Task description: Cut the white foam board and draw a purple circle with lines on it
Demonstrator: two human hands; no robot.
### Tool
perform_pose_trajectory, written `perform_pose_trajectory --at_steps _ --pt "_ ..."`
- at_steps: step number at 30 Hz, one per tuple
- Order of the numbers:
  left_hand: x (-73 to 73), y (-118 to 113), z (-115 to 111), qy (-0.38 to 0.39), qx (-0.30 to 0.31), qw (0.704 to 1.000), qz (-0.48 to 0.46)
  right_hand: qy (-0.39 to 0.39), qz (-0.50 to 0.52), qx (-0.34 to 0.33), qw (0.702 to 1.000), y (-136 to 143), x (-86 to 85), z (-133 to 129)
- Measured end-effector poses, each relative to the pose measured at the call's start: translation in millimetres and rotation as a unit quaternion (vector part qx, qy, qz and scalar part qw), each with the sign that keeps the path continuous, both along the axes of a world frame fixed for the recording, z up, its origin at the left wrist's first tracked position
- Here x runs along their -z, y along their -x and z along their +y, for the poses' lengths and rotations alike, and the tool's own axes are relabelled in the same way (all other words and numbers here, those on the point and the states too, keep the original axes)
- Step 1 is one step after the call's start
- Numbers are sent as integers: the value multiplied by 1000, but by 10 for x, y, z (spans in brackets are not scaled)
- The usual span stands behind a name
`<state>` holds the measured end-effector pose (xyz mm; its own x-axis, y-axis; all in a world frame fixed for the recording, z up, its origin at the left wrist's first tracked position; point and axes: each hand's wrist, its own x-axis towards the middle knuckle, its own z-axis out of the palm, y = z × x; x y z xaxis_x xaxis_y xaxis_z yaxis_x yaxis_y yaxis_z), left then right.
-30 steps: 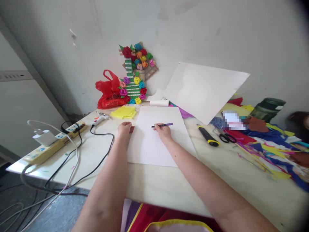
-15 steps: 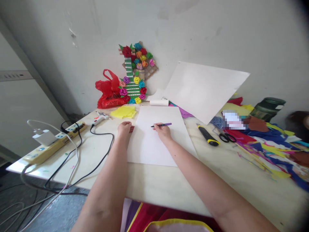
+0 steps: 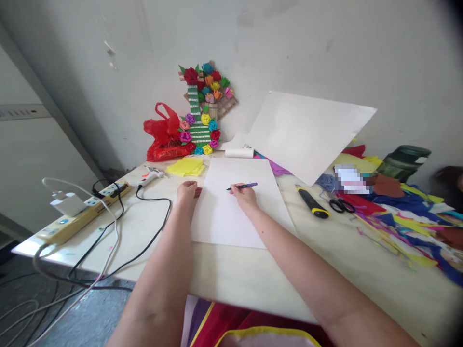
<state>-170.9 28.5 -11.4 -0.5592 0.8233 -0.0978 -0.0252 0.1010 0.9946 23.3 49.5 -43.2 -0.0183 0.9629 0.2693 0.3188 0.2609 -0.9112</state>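
Pinching pen: right hand, nearly closed | left hand: half-curled, hold unclear | tip touching paper: can't tell

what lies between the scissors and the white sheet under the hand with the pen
In the head view, a black-and-yellow tool, apparently a cutter, lies between the scissors and that white sheet.

Bare forearms stretched forward; left hand loosely curled; right hand pinched in writing grip.
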Motion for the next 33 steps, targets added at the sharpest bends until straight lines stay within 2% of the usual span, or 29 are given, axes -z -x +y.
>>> perform_pose_trajectory --at_steps 21,29,33 --pt "18 13 5 0 -1 1000 -2 15 -34 16 999 23 -67 -43" --pt "26 18 15 0 1 1000 3 23 -38 -6 999 49 -142 -115" --pt "37 28 24 5 1 1000 8 1 -58 -28 998 56 -127 -117"
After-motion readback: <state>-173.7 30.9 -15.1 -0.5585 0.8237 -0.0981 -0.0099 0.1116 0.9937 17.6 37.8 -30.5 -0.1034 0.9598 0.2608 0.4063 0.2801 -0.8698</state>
